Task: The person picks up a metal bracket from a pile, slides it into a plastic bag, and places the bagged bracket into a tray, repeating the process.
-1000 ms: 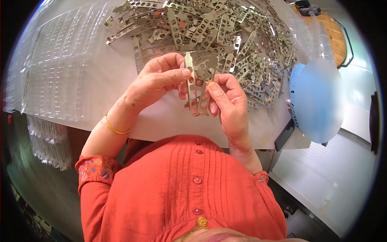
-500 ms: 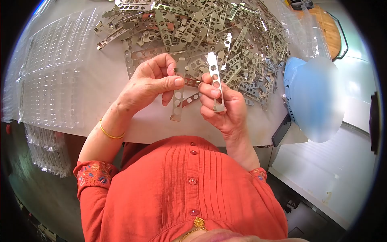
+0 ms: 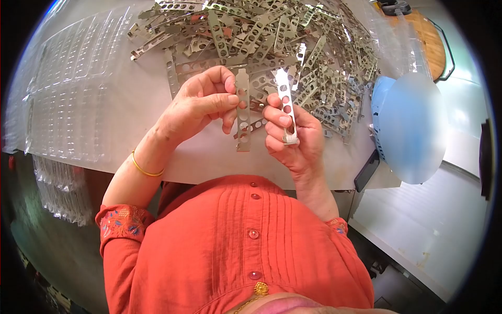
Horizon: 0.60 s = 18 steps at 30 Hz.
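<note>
My left hand (image 3: 201, 104) pinches a flat perforated metal strip (image 3: 242, 112) between thumb and fingers, held upright above the table edge. My right hand (image 3: 293, 133) grips a second perforated metal strip (image 3: 287, 107), also upright, its upper end catching the light. The two strips are a short gap apart, side by side. Just behind both hands lies a big heap of the same metal strips (image 3: 272, 42) on the white table (image 3: 136, 104).
Clear plastic blister trays (image 3: 68, 78) cover the table's left part, with more stacked below its left edge (image 3: 57, 193). A blue rounded object (image 3: 410, 125) sits at the right edge, a dark phone-like slab (image 3: 366, 172) beside it. A wooden surface (image 3: 431, 44) is far right.
The two strips, held together a second ago, have been pulled apart, one in each hand. Both hands then shifted slightly right and the strips now stand more upright.
</note>
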Each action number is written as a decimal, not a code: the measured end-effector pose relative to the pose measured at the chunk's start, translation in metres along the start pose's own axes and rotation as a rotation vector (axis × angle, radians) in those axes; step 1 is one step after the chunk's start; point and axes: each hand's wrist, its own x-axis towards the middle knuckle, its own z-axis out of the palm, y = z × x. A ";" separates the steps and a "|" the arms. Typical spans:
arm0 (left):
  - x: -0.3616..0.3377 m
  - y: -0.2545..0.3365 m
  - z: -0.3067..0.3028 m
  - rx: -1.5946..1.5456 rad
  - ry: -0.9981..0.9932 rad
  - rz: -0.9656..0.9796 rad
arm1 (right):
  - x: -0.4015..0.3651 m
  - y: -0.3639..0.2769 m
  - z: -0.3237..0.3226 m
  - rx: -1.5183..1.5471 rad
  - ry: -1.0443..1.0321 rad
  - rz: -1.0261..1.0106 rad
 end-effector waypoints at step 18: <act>0.001 0.000 -0.001 -0.051 -0.009 0.004 | 0.001 0.002 -0.007 0.021 0.037 0.044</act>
